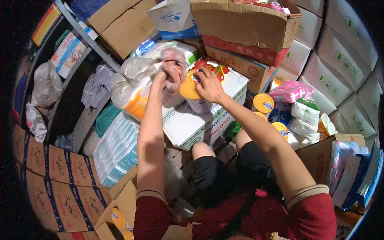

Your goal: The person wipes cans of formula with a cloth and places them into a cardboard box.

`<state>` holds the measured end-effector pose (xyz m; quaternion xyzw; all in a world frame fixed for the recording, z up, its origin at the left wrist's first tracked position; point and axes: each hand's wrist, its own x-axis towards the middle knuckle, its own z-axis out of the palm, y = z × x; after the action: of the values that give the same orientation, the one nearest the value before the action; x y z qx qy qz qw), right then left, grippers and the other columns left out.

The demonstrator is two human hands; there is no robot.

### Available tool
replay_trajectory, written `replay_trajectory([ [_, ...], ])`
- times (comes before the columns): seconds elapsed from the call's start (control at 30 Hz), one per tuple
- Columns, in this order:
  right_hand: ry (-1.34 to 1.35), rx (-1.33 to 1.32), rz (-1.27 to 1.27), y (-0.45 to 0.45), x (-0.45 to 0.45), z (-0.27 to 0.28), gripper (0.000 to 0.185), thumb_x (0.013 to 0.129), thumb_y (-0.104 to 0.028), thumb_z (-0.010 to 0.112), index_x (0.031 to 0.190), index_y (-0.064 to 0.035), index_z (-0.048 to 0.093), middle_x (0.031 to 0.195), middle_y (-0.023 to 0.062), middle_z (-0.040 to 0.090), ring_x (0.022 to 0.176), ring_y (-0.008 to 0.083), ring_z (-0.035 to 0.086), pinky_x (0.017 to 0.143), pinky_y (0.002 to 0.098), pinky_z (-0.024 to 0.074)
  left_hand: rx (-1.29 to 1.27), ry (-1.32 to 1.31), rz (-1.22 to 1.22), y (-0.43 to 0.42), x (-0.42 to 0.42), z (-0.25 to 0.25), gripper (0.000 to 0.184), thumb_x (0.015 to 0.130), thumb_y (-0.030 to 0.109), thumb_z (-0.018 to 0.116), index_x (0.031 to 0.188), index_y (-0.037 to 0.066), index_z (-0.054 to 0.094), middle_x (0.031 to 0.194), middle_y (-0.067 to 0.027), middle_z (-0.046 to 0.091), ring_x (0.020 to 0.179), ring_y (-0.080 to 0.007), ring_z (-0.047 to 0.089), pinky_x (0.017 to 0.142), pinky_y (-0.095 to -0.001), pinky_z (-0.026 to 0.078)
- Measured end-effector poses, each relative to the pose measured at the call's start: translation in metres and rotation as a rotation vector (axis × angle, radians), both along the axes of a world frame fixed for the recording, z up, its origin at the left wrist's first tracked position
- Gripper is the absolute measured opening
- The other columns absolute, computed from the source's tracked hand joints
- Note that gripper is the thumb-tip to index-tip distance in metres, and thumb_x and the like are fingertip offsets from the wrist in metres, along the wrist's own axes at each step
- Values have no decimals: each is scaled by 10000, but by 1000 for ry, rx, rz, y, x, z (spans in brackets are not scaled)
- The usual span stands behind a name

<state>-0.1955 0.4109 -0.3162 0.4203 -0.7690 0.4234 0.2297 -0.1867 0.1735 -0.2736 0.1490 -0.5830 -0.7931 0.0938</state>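
A can with a yellow lid (189, 89) stands on a white carton (179, 132) in front of my knees. The fingers of my right hand (209, 85) are spread over the right side of its lid. Just left of the can, my left hand (161, 76) is closed at a blurred, clear plastic bag (173, 64) with something reddish in it. What exactly the fingers pinch is too smeared to tell. Behind the can lies a red and yellow package (214, 66) on the carton.
More yellow-lidded cans (263, 103) stand at the right beside white packs (305, 116). Wrapped rolls (120, 140) lie at the left. An open brown carton (244, 26) stands at the back, and stacked white boxes (336, 76) line the right.
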Motion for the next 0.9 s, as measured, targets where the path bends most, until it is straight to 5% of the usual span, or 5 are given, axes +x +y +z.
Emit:
replay_trajectory([
  [0.1,-25,16,0,12,5,9,400,718,-169,482,1101,-53,484,1200,223,413,1029,398,431,911,445,352,-209,-489,-69,94,20,47,276,835,305,543,982,74,578,762,-27,549,693,-168,524,605,-274,449],
  [0.2,105,-48,-60,18,-5,2,369,714,-192,497,1050,-43,513,1193,203,436,1080,407,418,928,447,352,-441,42,-561,47,-27,-23,410,849,415,496,1079,80,547,821,-51,547,750,-210,513,718,-310,425],
  [0.7,-165,232,-73,-37,-34,-8,428,741,-361,477,1082,-112,548,1202,162,464,989,380,489,850,458,410,2,225,321,52,74,-144,174,887,232,451,920,92,548,769,9,524,640,-112,484,554,-252,407],
  [0.73,-167,224,-54,-36,-38,-9,429,747,-381,474,1086,-130,549,1205,134,469,1001,376,486,854,453,410,-790,339,240,16,60,-178,199,881,259,461,894,68,514,781,4,508,686,-125,502,589,-276,427],
  [0.9,-183,247,-96,-33,-40,-7,427,756,-386,461,1101,-153,552,1189,117,491,1010,369,491,868,445,405,-334,-117,196,26,83,-145,386,893,362,419,1072,32,507,860,-55,576,765,-156,571,642,-282,474],
])
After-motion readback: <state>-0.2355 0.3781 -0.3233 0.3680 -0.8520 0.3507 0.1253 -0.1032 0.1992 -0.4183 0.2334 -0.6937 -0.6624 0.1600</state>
